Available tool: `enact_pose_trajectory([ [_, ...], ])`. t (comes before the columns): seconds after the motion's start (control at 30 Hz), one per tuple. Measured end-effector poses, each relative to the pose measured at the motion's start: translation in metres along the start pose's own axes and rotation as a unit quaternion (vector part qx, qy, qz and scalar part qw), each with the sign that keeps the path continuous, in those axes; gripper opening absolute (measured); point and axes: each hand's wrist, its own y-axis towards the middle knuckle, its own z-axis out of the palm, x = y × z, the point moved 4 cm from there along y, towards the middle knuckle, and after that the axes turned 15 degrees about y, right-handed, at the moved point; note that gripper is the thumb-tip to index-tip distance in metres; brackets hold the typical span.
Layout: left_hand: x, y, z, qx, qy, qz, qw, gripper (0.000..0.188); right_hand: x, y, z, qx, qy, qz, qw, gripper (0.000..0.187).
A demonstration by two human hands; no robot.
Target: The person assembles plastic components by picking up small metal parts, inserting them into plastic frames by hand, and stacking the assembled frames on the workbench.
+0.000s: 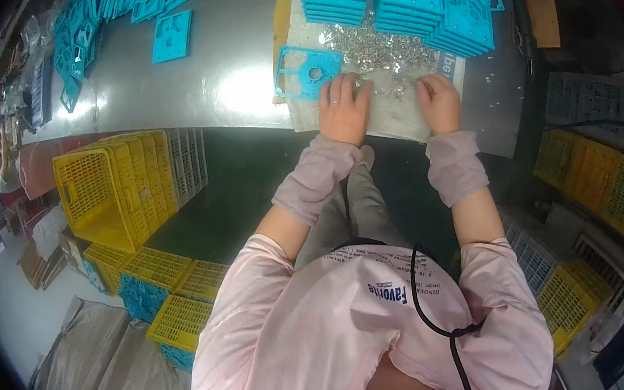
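Observation:
A flat blue plastic plate [286, 69] with cut-outs and a round hole lies at the left edge of a pale sheet [396, 118] on the metal table. My left hand [345, 117] has its fingers bent over the plate's lower right corner, gripping it there. To the right, my right hand [441, 105] is closed, thumb and fingertips together beside loose small metal parts [379, 46]. Whatever those fingertips hold is too small to make out. The metal parts spread in a heap across the sheet, beyond and between my hands.
Stacks of similar blue plates [405, 0] stand behind the metal parts. One single plate [172, 37] lies farther left, near a loose pile [79, 44]. Yellow crates [113, 192] stand on the floor to my left, with more crates [598, 175] to my right.

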Motion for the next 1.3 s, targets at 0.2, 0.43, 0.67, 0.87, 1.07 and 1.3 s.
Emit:
enact_pose_trajectory([
  [0.2, -0.011, -0.002, 0.008, 0.036, 0.019, -0.017, 0.999, 0.037, -0.012, -0.013, 0.003, -0.051, 0.097, 0.052, 0.993, 0.008],
  [0.43, 0.006, -0.008, -0.008, 0.045, -0.014, -0.045, 0.998, 0.032, -0.014, -0.015, -0.002, -0.053, 0.081, 0.09, 0.991, 0.014],
  [0.67, 0.018, 0.006, -0.008, -0.037, -0.034, -0.032, 0.998, 0.01, -0.014, -0.027, -0.005, -0.108, 0.17, 0.137, 0.97, 0.012],
  [0.87, 0.011, 0.027, 0.011, -0.005, 0.029, 0.052, 0.998, 0.01, -0.011, -0.033, 0.001, -0.102, 0.142, 0.108, 0.979, 0.009],
  [1.07, 0.004, 0.03, 0.009, 0.009, 0.034, 0.062, 0.997, 0.014, 0.0, -0.03, 0.009, -0.094, 0.18, 0.068, 0.977, 0.008],
  [1.3, -0.007, 0.01, -0.013, 0.14, -0.625, -0.338, 0.689, 0.009, 0.057, -0.022, 0.011, -0.091, 0.445, 0.182, 0.872, 0.029],
])
